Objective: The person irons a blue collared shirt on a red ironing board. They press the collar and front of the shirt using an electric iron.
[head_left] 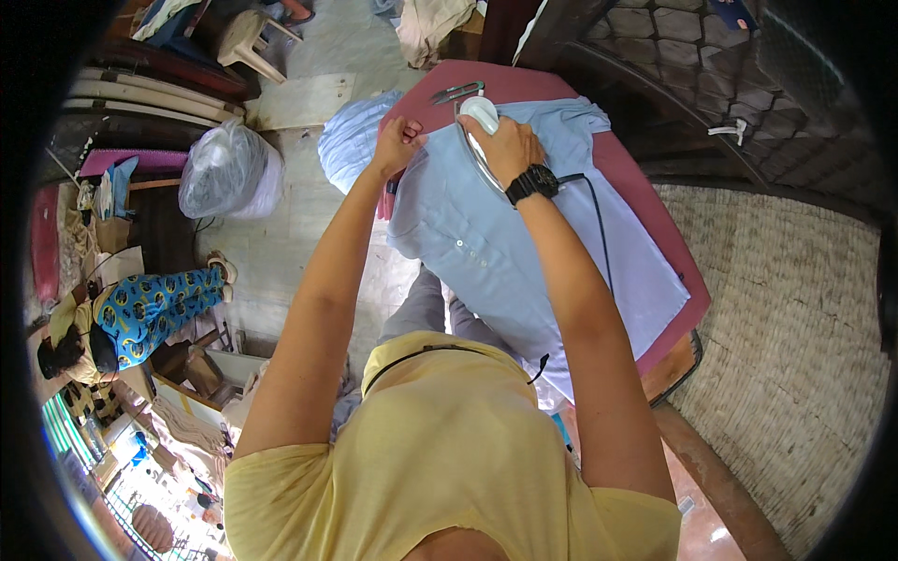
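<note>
A light blue shirt (468,238) is spread over a dark pink ironing board (460,77), its small pale buttons showing near the middle. My right hand (510,150), with a black watch at the wrist, is closed round the handle of a white clothes iron (481,114). The iron lies on the shirt toward the far end, partly covered by my hand. At the board's left edge my left hand (399,148) has its fingers curled in a pinch on the shirt's edge. Green-handled thread snips (458,92) lie on the board beyond the iron.
A black cord (600,229) runs from the iron across the shirt. Another blue garment (351,140) hangs left of the board. Farther left are a plastic-wrapped bundle (224,171), a beige stool (248,39) and a person in patterned blue trousers (159,309). A dark lattice gate (655,42) stands right.
</note>
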